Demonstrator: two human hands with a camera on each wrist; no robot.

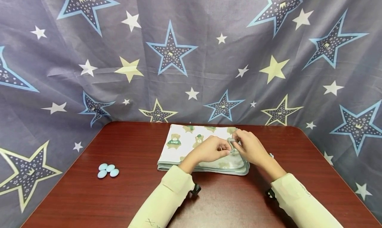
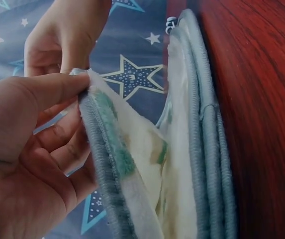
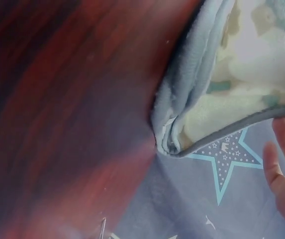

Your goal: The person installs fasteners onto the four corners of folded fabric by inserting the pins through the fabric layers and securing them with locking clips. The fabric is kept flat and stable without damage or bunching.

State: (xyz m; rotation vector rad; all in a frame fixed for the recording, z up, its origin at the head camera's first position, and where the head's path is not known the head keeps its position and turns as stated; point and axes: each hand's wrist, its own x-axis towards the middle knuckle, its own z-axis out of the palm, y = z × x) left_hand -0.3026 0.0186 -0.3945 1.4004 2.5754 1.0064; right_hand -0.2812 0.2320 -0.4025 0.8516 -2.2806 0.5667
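Pale sleeves (image 1: 164, 196) angle inward. Left hand (image 1: 210, 150) and right hand (image 1: 252, 150) pinch a folded bear-print blanket (image 1: 188, 143) — by its lifted edge.

Pale yellow sleeves (image 1: 165, 201), dark markings (image 1: 153, 223); black wristpieces (image 1: 195, 190).

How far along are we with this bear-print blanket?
Apparently done: the blanket lies folded in layers, edges stacked on the near side. In hand: the left hand and right hand pinch its raised trim. Probably left: laying that lifted layer flat. The four pale blue ovals lie apart, out of both hands.
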